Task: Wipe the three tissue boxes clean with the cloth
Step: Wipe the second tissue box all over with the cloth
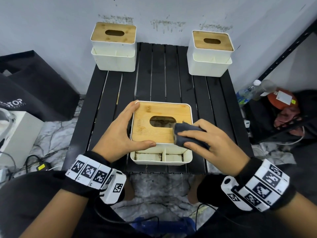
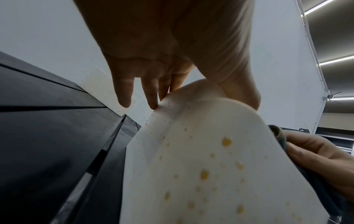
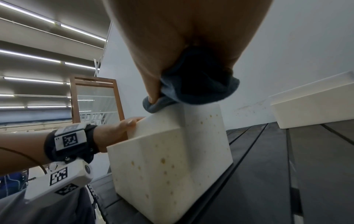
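A white tissue box (image 1: 161, 133) with a bamboo lid stands at the near middle of the black slatted table (image 1: 171, 79). Its white sides (image 2: 210, 166) (image 3: 172, 159) carry yellow-brown spots. My left hand (image 1: 120, 129) holds the box's left side, thumb along the near edge, fingers against the far left corner. My right hand (image 1: 202, 136) grips a bunched dark grey cloth (image 1: 187, 134) (image 3: 191, 84) and presses it on the lid's right near part. Two more tissue boxes stand at the back: one on the left (image 1: 114, 47), one on the right (image 1: 210, 53).
A black bag (image 1: 34, 86) and a white appliance (image 1: 18, 134) lie left of the table. Bottles (image 1: 253, 90) and a black shelf frame (image 1: 281, 54) are on the right. Cables (image 1: 39, 165) run over the marble-patterned floor. A white wall (image 1: 171, 11) stands behind the table.
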